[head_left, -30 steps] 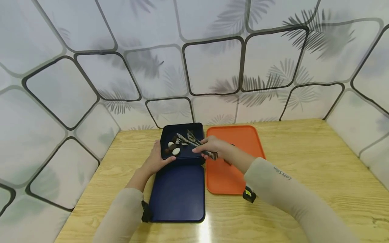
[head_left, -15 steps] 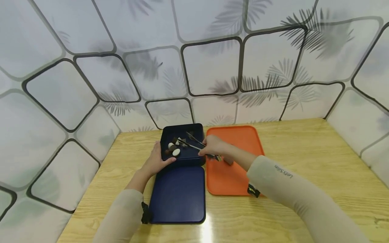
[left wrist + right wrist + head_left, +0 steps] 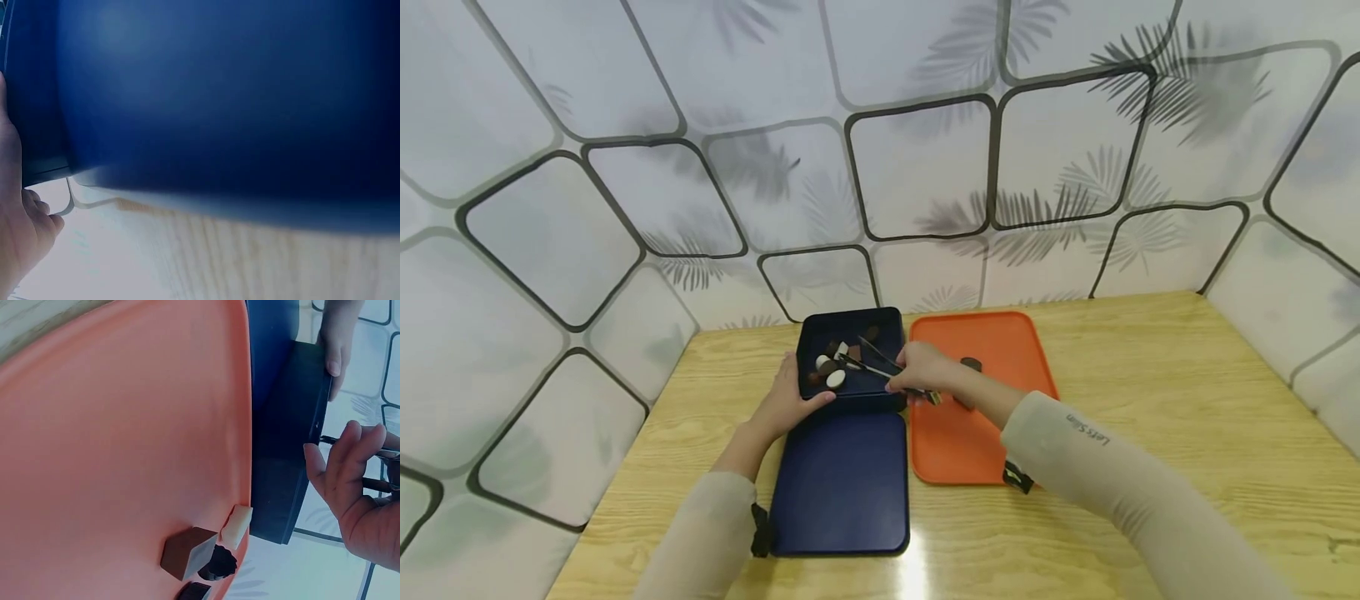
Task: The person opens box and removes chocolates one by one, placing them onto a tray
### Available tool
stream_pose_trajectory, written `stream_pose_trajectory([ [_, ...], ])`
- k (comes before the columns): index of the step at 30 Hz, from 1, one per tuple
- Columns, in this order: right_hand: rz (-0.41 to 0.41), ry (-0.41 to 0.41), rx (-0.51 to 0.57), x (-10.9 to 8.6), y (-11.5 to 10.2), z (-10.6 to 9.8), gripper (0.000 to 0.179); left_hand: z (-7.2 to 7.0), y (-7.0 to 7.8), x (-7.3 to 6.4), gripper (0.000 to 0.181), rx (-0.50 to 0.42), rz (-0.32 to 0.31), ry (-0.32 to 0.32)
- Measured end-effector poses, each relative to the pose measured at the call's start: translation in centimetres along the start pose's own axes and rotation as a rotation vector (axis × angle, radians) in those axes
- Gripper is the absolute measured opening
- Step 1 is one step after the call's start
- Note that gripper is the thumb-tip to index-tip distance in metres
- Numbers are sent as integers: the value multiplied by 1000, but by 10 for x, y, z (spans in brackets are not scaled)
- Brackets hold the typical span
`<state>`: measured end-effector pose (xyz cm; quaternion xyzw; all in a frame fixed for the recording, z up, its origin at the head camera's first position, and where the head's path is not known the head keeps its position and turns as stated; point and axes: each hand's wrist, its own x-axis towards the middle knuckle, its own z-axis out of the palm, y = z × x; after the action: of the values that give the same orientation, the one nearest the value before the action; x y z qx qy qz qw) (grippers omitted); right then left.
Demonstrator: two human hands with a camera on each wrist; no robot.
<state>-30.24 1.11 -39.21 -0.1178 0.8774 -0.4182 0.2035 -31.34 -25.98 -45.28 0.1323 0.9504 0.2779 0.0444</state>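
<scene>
In the head view, my left hand [image 3: 786, 400] holds the near left corner of a dark blue box [image 3: 848, 323], its thumb along the front rim and fingers along the left side. My right hand [image 3: 925, 367] grips metal tongs [image 3: 871, 368], whose tips stand apart inside the box. White, brown and dark pieces like chocolates lie at the box's left and middle, among them a white oval piece [image 3: 836, 380]. A dark round piece [image 3: 872, 332] sits toward the back right. In the right wrist view, the tongs are mostly hidden behind my fingers [image 3: 350, 456].
An orange tray [image 3: 955, 454] lies right of the box, bearing a brown block [image 3: 187, 553], a cream piece [image 3: 236, 526] and dark pieces [image 3: 219, 562]. In front of the box lies a flat dark blue lid [image 3: 842, 483]. A patterned wall [image 3: 925, 183] borders the wooden table [image 3: 1150, 400].
The tongs' tips have moved lower and nearer to me inside the box, and my right hand shifted slightly. The dark round piece at the back right now shows uncovered. My left hand stays put.
</scene>
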Motion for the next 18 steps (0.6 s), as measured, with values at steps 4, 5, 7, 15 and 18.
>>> stream_pose_trajectory([
  [4,21,3,13,1,3,3,28,1,0,0,111,-4,-8,-5],
  [5,27,4,16,2,4,4,32,1,0,0,111,-4,-7,-5],
  [7,36,3,30,3,6,5,35,1,1,-1,110,-11,-5,-1],
  [15,26,-12,114,3,8,5,33,1,1,-1,108,-15,24,14],
  [18,25,-3,121,3,8,5,36,0,1,0,107,-18,29,20],
])
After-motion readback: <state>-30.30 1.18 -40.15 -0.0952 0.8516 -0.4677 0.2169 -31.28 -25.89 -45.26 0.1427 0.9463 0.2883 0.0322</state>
